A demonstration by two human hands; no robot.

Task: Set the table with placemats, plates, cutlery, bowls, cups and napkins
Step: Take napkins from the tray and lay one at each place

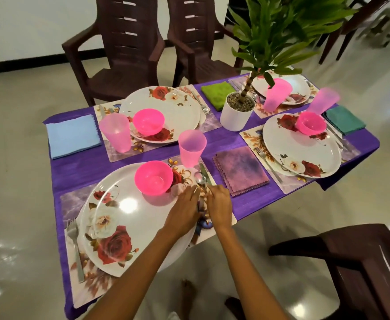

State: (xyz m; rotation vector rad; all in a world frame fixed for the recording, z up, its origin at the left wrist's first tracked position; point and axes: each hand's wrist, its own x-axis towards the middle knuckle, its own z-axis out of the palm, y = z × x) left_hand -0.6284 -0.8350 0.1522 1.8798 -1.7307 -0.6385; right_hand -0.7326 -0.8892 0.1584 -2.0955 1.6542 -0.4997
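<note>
At the near place setting both hands work on the cutlery at the right edge of the near plate [129, 218]: the left hand [184, 204] lies with straight fingers beside the spoon [201, 180], and the right hand [220, 204] seems to have its grip clamped on the spoon's handle, with the knife [204, 172] just beside it. I judge that this step is straightening the cutlery, so the next move asks for laying spoon and knife parallel on the placemat [73, 199]. Farther on the worktop [143, 155], the other three settings and their napkins look already placed.

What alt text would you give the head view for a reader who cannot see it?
Both hands, left hand and right hand, meet over a spoon and knife beside the nearest floral plate on a purple-clothed table. Four places are laid with plates, pink bowls, pink cups and napkins around a potted plant.
</note>
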